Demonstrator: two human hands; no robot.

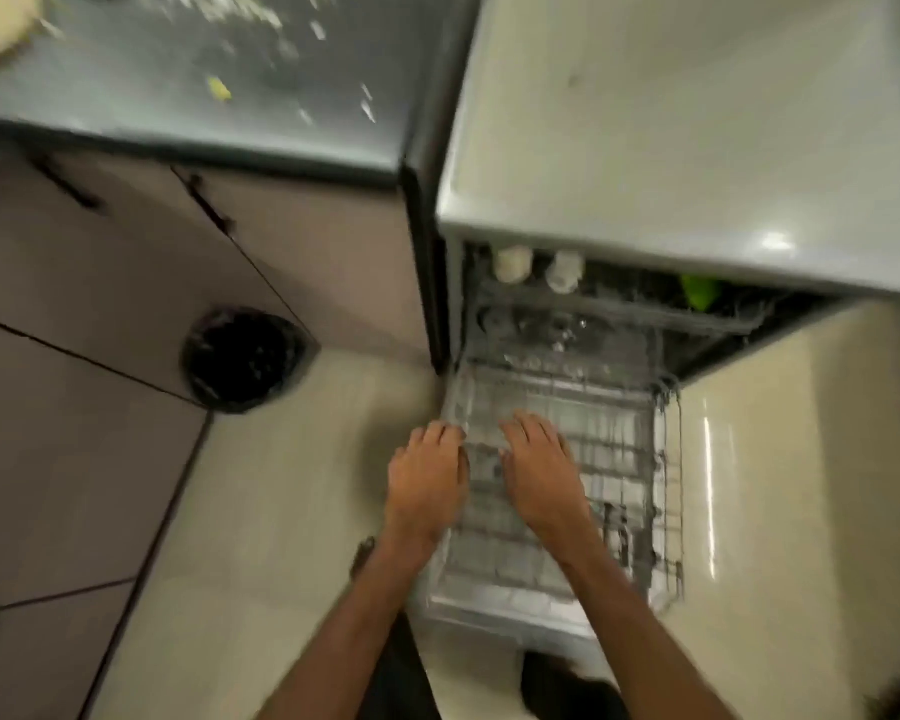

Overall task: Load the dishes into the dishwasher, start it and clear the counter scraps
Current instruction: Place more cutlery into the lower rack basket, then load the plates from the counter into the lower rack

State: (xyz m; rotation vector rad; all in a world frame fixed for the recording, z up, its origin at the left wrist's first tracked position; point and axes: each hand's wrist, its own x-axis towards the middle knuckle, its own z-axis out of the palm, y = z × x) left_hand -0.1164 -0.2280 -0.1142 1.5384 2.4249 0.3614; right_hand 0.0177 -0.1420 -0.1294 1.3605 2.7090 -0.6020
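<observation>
Dishwasher [645,236] stood open, lower rack [619,449] out and nearly bare, cups [513,265] up top. Right hand [541,470] lay flat on the rack, empty; left hand [427,475] met its rim, grip too blurred to tell. Scraps [219,88] littered the counter [152,111]; most work remained, I judged.

Dim, motion-blurred, wide-angle edge distortion.
</observation>
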